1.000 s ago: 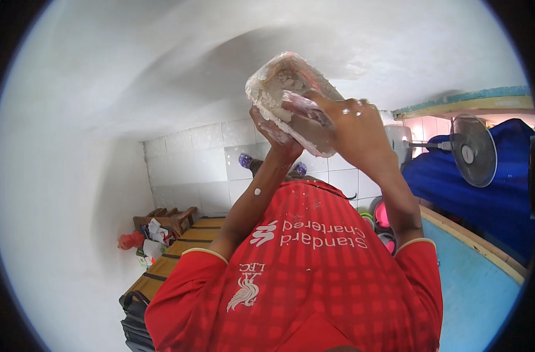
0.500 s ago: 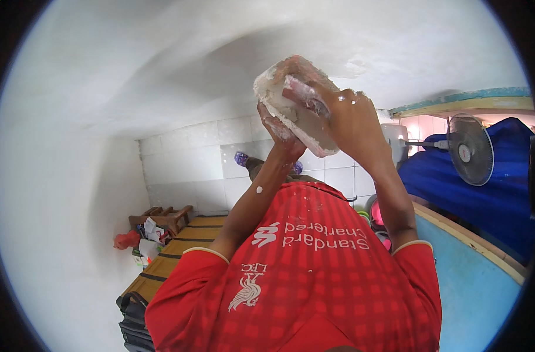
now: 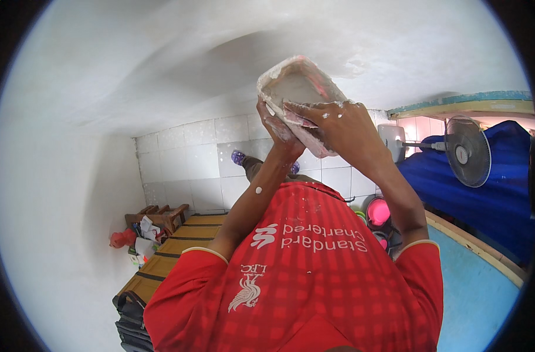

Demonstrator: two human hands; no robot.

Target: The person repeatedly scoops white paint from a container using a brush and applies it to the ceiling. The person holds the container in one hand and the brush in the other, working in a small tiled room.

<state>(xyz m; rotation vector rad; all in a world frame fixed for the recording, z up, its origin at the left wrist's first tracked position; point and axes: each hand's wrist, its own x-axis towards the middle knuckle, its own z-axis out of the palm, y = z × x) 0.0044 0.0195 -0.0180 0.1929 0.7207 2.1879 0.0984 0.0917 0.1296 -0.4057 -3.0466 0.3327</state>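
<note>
My left hand [image 3: 283,135] grips the near-left side of a rectangular plastic tub [image 3: 274,70], tilted in front of the wall. White paste coats its rim and inner walls, with pink plastic showing through in places. In my right hand [image 3: 351,128] is a flat pinkish scraper [image 3: 300,115], smeared with white paste and held low over the tub's near end. My fingers cover much of it. White specks dot both hands and my left forearm.
A white wall [image 3: 162,70] with uneven grey patches rises ahead. White floor tiles [image 3: 188,161] lie below. To the right are a fan [image 3: 468,151], blue cloth [image 3: 426,176] and a light-blue panel [image 3: 467,281]. A yellow-brown slatted piece [image 3: 179,246] and black bag [image 3: 132,320] stand left.
My right hand has drawn the scraper down from the tub's middle toward its near end, turning it flatter. More of the tub's inside shows. My left hand keeps its grip.
</note>
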